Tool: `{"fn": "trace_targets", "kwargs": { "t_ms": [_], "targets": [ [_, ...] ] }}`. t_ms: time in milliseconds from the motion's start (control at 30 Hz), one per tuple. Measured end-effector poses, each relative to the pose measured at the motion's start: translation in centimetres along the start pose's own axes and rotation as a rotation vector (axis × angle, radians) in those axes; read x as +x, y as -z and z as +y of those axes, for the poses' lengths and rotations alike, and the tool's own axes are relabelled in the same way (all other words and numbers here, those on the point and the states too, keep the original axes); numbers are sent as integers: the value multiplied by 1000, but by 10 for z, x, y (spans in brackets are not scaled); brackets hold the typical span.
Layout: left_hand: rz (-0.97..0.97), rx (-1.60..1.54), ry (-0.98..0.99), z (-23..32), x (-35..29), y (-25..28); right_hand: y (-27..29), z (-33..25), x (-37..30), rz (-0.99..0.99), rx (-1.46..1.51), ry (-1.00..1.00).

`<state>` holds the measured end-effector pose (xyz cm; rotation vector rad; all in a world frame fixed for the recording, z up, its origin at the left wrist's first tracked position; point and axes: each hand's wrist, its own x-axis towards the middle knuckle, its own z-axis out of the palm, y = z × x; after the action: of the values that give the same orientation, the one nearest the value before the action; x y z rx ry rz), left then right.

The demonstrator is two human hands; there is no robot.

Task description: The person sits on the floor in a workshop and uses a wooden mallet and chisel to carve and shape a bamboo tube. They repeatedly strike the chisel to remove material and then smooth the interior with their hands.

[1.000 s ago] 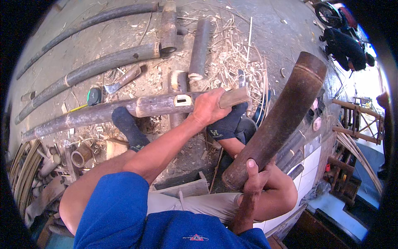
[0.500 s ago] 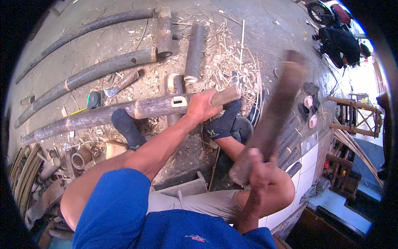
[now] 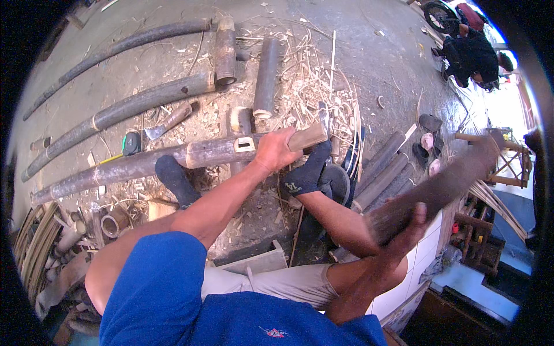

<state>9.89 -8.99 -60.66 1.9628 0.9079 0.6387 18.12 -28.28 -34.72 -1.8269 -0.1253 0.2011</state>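
Observation:
My left hand [image 3: 276,150] is closed around a pale wooden block [image 3: 307,137] at the right end of a long bamboo pole [image 3: 144,164]; how the two meet is hidden under my fingers. A rectangular hole [image 3: 245,144] is cut in the pole just left of that hand. In my right hand [image 3: 407,233] is a thick, dark bamboo length [image 3: 430,193], raised and tilted up to the right, slightly smeared by motion. My feet in dark socks [image 3: 309,170] are beside the pole, the right one close to the block.
Beyond the pole lie more bamboo poles [image 3: 150,99], short bamboo tubes [image 3: 267,78], a hatchet [image 3: 168,120] and a tape measure [image 3: 131,143]. Shavings [image 3: 311,86] litter the floor. Cut bamboo lengths [image 3: 384,173] lie at the right. Another person [image 3: 473,55] is at the far right.
The bamboo length in my right hand has swung away to the right and tipped from steep to more level. My left hand stays on the wooden block.

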Motion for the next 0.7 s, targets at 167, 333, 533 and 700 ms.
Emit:
{"fn": "trace_targets", "kwargs": {
  "t_ms": [167,333,533,700],
  "targets": [
    [-95,44,95,-3,3,1,-14,36,-5,-918,-251,27],
    [-79,78,78,-1,2,3,19,66,28,-573,49,-370],
    [-103,58,93,-2,3,7,58,49,-7,-741,-364,8],
    [-127,99,103,-7,3,7,-3,58,18,-728,-175,-199]
  ]
}}
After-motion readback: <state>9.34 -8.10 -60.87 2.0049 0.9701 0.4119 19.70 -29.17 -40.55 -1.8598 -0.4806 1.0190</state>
